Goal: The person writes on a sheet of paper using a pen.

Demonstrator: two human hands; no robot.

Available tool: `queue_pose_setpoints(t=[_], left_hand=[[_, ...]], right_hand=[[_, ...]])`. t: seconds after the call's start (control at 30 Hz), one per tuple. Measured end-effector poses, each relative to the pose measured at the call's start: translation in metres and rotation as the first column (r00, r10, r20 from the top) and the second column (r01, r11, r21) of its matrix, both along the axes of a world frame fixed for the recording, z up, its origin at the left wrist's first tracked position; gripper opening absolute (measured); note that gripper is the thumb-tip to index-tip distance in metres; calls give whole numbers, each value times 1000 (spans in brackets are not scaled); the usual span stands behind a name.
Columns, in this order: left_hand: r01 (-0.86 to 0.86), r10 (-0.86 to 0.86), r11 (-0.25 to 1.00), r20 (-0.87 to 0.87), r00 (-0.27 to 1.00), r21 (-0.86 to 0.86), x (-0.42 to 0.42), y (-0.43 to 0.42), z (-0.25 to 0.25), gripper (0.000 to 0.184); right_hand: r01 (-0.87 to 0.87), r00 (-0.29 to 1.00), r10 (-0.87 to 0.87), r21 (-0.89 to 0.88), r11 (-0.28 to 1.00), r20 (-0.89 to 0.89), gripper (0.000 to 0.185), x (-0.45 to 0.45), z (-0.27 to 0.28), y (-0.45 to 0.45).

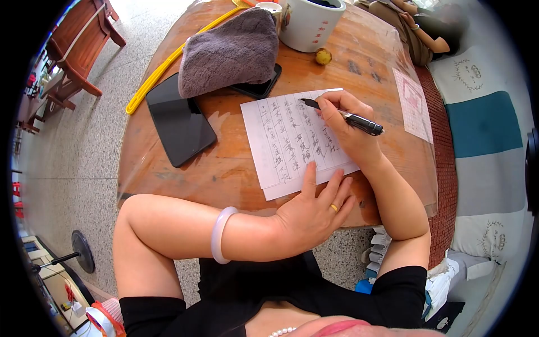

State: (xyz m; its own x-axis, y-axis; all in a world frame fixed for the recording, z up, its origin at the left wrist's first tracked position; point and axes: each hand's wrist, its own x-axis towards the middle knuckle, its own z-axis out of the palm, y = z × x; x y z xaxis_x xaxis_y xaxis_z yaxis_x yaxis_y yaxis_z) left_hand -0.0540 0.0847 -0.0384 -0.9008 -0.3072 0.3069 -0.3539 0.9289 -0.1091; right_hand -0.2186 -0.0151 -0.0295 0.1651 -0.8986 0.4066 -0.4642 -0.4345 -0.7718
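Lined white paper (pixel 269 163) with rows of handwriting lies on the wooden table (pixel 224 185), a second sheet showing under its lower edge. My right hand (pixel 351 123) is closed round a black pen (pixel 364 124), its tip close to the paper's upper part. Flat on the paper's lower edge rests my left hand (pixel 317 216), fingers spread and holding nothing; it wears a gold ring, and a pale bangle (pixel 223 235) circles the forearm. To the left of the paper is a black tablet or large phone (pixel 179 123).
A grey towel (pixel 230 53) partly covers another dark phone (pixel 258 88). Beyond are a yellow strap (pixel 157 73), a white pot (pixel 310 25) and a small round fruit (pixel 323 56). Pink-printed paper (pixel 412 104) lies right. Another person (pixel 432 42) sits at the upper right.
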Motion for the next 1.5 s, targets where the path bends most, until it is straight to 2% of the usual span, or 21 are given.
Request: queue_pose_setpoints(t=[0.17, 0.47, 0.57, 0.67, 0.77, 0.87, 0.97, 1.17, 1.5], left_hand=[[-3, 3, 1000, -15, 1000, 4, -1, 0, -1, 47], [2, -2, 1000, 14, 1000, 8, 0, 0, 1, 48], [3, -4, 1000, 17, 1000, 8, 0, 0, 1, 48], [6, -6, 1000, 25, 1000, 9, 0, -1, 1, 49], [2, -2, 1000, 22, 1000, 10, 0, -1, 1, 49], [2, -2, 1000, 21, 1000, 12, -1, 0, 0, 49], [8, -8, 1000, 20, 1000, 5, 0, -1, 1, 49], [4, -5, 1000, 19, 1000, 5, 0, -1, 1, 48], [-2, 2, 1000, 23, 1000, 16, -1, -1, 1, 48]], right_hand=[[-20, 1000, 19, -42, 999, -23, 17, 0, 0, -1], [40, 999, -40, 10, 999, -24, 18, 1, 1, 0], [-37, 994, 25, -114, 993, -107, 18, -2, 0, -2], [-42, 990, 25, -122, 992, -136, 18, -4, -2, -4], [7, 997, -9, -25, 1000, -70, 18, -2, -1, -2], [0, 998, -3, -50, 999, -60, 17, -1, -2, -3], [-26, 983, -1, -143, 989, -186, 13, -2, 3, -2], [47, 999, -47, -8, 999, 1, 11, 3, 2, 0], [30, 998, -32, -37, 999, -48, 13, 4, 7, 4]])
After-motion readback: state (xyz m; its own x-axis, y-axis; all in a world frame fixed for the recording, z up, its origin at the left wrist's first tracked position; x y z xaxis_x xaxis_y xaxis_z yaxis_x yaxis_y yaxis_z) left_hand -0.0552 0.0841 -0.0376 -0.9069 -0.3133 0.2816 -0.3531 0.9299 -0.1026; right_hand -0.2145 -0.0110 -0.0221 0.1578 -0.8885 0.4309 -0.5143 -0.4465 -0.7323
